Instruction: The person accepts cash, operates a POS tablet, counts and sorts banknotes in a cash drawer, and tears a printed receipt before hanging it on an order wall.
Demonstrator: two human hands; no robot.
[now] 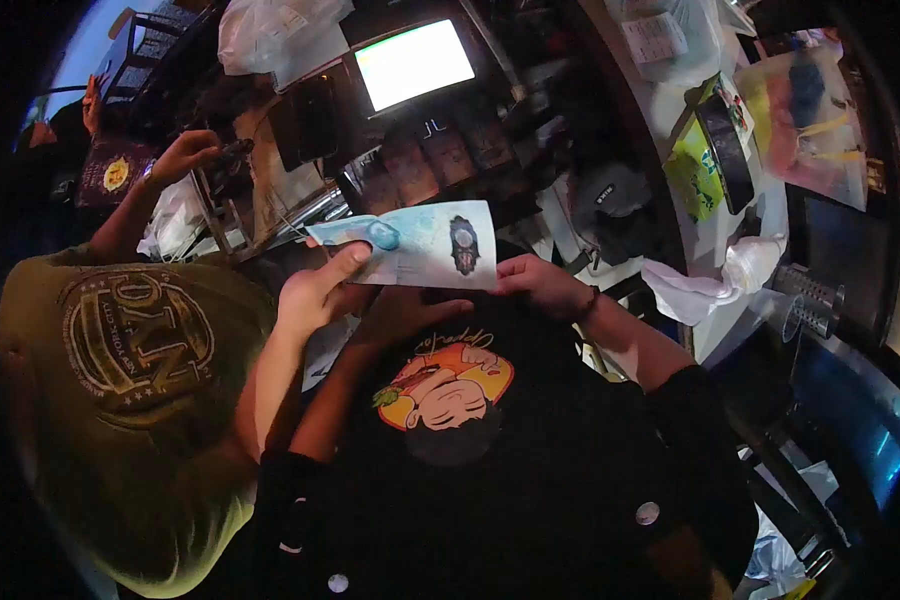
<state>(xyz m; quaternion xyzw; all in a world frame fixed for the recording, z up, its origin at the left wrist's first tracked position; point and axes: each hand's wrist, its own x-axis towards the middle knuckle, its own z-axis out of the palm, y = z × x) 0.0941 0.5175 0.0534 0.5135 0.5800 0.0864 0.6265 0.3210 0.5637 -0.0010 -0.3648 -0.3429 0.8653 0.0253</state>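
A light-blue banknote (425,240) is spread out in front of my chest, its left part curved. My left hand (315,290) grips its lower left part, thumb on the upper face and fingers hidden behind. At the lower right corner, my right hand (540,285) pinches the note; a dark band circles that wrist. Just below the note is another hand (405,315), partly covered, that seems to belong to the co-worker in the olive shirt (135,350) on the left. The co-worker's other hand (190,152) is raised farther forward.
A lit screen (416,66) stands ahead, with dark boxes below it. Plastic bags (270,35) lie at the upper left. On the right are a green-and-black package (710,160), a crumpled white bag (715,280) and a clear cup (775,312). Another person's hand (92,105) shows far left.
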